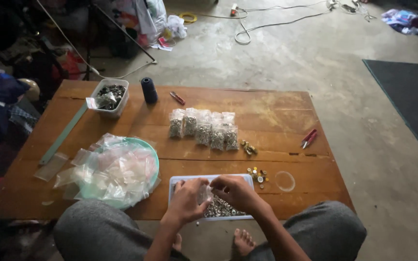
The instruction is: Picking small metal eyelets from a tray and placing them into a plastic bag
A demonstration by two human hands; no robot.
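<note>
5 filled clear bags [203,128] mid-table, empty bags [117,171] left

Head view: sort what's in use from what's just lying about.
In use: left hand, right hand, small bag, tray of metal bits, filled bags, empty bags.
Lying about: thread spool, red snips, ruler, cables.

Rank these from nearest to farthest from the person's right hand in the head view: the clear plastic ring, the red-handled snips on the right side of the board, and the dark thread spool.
From the right hand:
1. Clear plastic ring, just to its right on the board's near edge.
2. Red-handled snips, farther up on the right side.
3. Dark thread spool, at the far left, beside the tub.
</note>
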